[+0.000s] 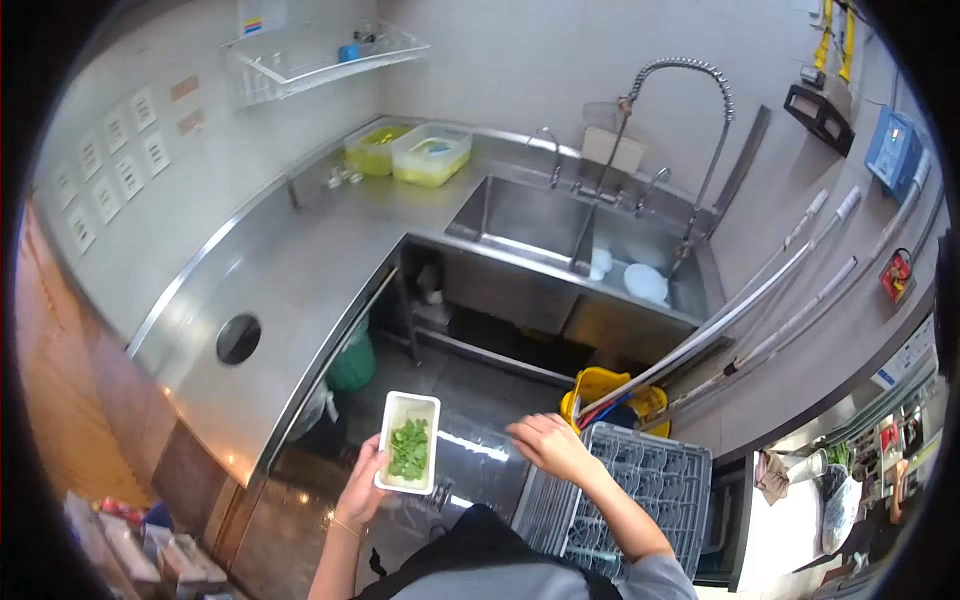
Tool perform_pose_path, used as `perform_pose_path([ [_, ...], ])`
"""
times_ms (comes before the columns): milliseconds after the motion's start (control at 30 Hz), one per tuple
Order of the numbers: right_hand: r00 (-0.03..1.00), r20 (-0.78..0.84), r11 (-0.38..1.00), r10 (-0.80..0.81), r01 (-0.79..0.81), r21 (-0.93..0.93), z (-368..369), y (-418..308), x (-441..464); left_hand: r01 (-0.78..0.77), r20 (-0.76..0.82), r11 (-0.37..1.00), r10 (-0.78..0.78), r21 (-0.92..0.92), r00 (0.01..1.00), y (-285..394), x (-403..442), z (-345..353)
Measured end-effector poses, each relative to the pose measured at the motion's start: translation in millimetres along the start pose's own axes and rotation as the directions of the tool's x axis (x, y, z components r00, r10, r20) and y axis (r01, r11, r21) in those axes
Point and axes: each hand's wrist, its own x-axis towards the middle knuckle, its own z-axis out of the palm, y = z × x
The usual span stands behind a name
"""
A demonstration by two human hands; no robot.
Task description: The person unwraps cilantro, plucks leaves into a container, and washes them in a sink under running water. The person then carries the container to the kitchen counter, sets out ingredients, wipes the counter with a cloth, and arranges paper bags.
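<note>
A white rectangular container (431,440) with green leaves (409,449) inside is held up in front of me. My left hand (364,484) grips it at its left side, fingers against the wall. To the right of the container, my right hand (545,440) hangs in the air, bent at the wrist, touching nothing; its fingers are partly curled and small in view, so whether they are apart is unclear. Grey dish racks (650,480) are stacked below and beside my right forearm.
A steel counter (300,250) with a round hole runs left, bearing two plastic tubs (432,155). Ahead is a double sink (535,215) with a white plate (646,283). Poles rise from a yellow bucket (598,384). Another person's arm (897,490) shows far right.
</note>
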Motion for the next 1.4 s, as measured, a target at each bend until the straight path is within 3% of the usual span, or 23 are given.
perform_pose_path([
  [167, 0.936, 0.004, 0.935, 0.352, -0.352, -0.032, -26.2, 84.6, -9.4, 0.231, 0.289, 0.968, -0.195, -0.095, 0.937, 16.2, 153.3, 22.2],
  [367, 0.892, -0.189, 0.893, 0.41, -0.435, -0.118, -56.4, 215.6, 52.3, 0.335, 0.446, 0.936, -0.256, -0.106, 0.858, 54.6, 321.9, 72.0],
  [433, 0.908, -0.217, 0.906, 0.358, -0.394, -0.152, -76.2, 250.3, 109.0, 0.322, 0.398, 0.946, -0.277, -0.048, 0.875, 73.7, 372.5, 89.8],
  [567, 0.944, -0.268, 0.941, 0.193, -0.256, -0.224, -83.5, 333.3, 226.9, 0.35, 0.398, 0.91, -0.243, -0.222, 0.885, 111.3, 453.0, 104.4],
  [700, 0.934, -0.259, 0.959, 0.247, -0.274, -0.073, -60.9, 420.2, 338.6, 0.288, 0.328, 0.932, -0.207, -0.221, 0.922, 134.9, 524.2, 100.9],
  [867, 0.935, -0.301, 0.963, 0.187, -0.235, -0.13, -7.1, 556.2, 456.1, 0.365, 0.319, 0.91, -0.294, -0.195, 0.901, 134.8, 644.8, 69.2],
  [967, 0.91, -0.354, 0.942, 0.215, -0.289, -0.172, 11.9, 641.8, 529.9, 0.457, 0.363, 0.858, -0.359, -0.233, 0.86, 131.9, 730.9, 49.9],
  [1000, 0.91, -0.306, 0.926, 0.28, -0.341, -0.165, 14.5, 673.8, 554.9, 0.46, 0.349, 0.859, -0.371, -0.223, 0.861, 138.7, 756.6, 53.0],
  [1100, 0.872, -0.41, 0.88, 0.267, -0.395, -0.265, 19.4, 764.9, 622.1, 0.458, 0.365, 0.87, -0.374, -0.179, 0.853, 140.4, 844.3, 53.8],
  [1233, 0.794, -0.47, 0.729, 0.386, -0.575, -0.371, 13.3, 871.0, 685.6, 0.466, 0.342, 0.883, -0.423, -0.051, 0.839, 125.5, 955.1, 55.0],
  [1333, 0.764, -0.469, 0.726, 0.443, -0.612, -0.313, 9.0, 886.9, 698.4, 0.457, 0.237, 0.887, -0.46, 0.072, 0.856, 120.7, 1013.2, 63.0],
  [1400, 0.754, -0.489, 0.753, 0.439, -0.606, -0.257, 5.9, 869.0, 695.8, 0.49, 0.202, 0.87, -0.491, 0.06, 0.847, 105.5, 1053.4, 58.1],
])
